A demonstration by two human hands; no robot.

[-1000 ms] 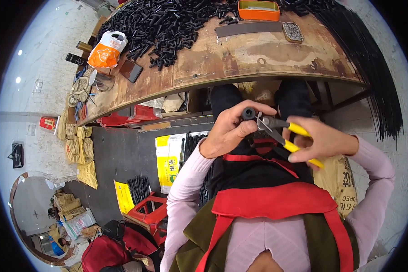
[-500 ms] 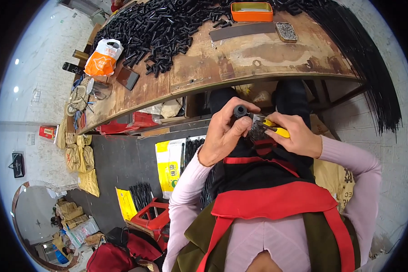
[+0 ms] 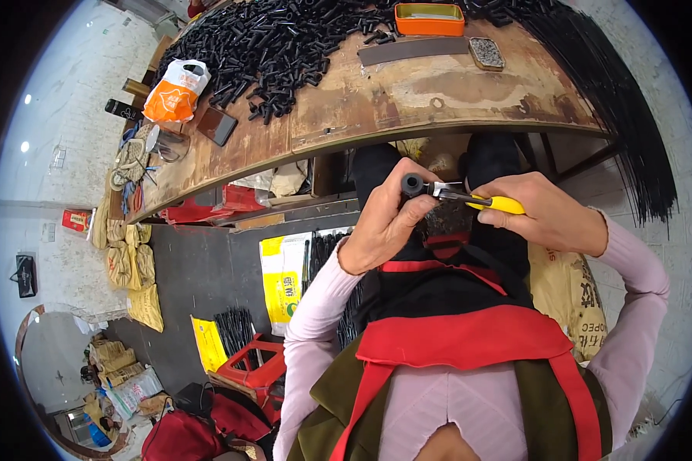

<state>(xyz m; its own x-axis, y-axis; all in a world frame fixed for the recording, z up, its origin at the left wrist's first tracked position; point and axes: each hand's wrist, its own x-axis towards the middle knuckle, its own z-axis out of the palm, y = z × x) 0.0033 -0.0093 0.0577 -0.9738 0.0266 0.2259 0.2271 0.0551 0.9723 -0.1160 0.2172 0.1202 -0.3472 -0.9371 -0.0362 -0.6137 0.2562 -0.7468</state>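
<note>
My left hand (image 3: 388, 219) is closed around a short black tube (image 3: 412, 184), its round hollow end facing up between thumb and fingers. My right hand (image 3: 542, 209) grips plier-like yellow-handled pliers (image 3: 506, 205). Their bright metal jaws reach left to the side of the tube, close to my left fingertips. Whether the jaws bite into the tube is hard to make out. Both hands are over my lap, in front of the table edge. Below them is a dark, speckled patch above my red-and-black apron (image 3: 461, 338).
The wooden table (image 3: 346, 119) carries a big heap of black tubes (image 3: 261, 54), an orange tin (image 3: 429, 21), a grey strip (image 3: 414, 51), a small tray of grey bits (image 3: 486, 54) and long black rods (image 3: 615, 92). A red crate (image 3: 246, 361) is on the floor at left.
My right hand has moved right and slightly up, and the pliers now lie nearly level with their jaws at the tube. My left hand keeps the tube almost in place.
</note>
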